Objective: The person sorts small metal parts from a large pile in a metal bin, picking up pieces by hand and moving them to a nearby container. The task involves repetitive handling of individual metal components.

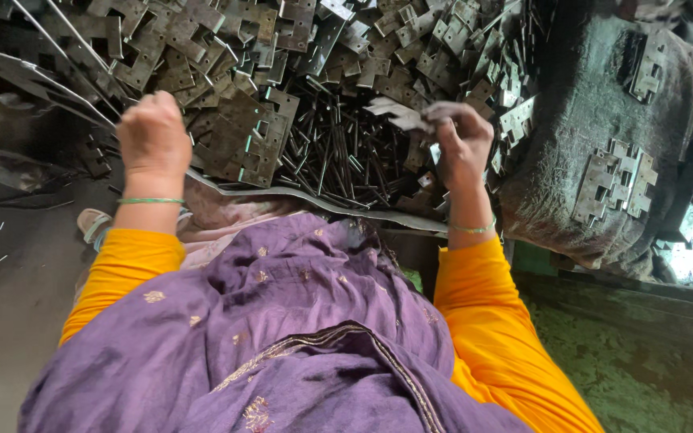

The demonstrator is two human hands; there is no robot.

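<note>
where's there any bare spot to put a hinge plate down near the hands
Free: the top of the dark block between its two small hinge clusters, and the grey floor left of the left hand. Crowded: the pile of hinge plates and the pins by the right hand.

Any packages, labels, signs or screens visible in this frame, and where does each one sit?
None in view: no package, label, sign or screen shows.
What is there instead: a heap of grey metal hinge plates, dark thin pins in front of it, a few more plates on a dark block at right.
The right hand holds one hinge plate; the left hand is closed at the heap's edge.
</note>
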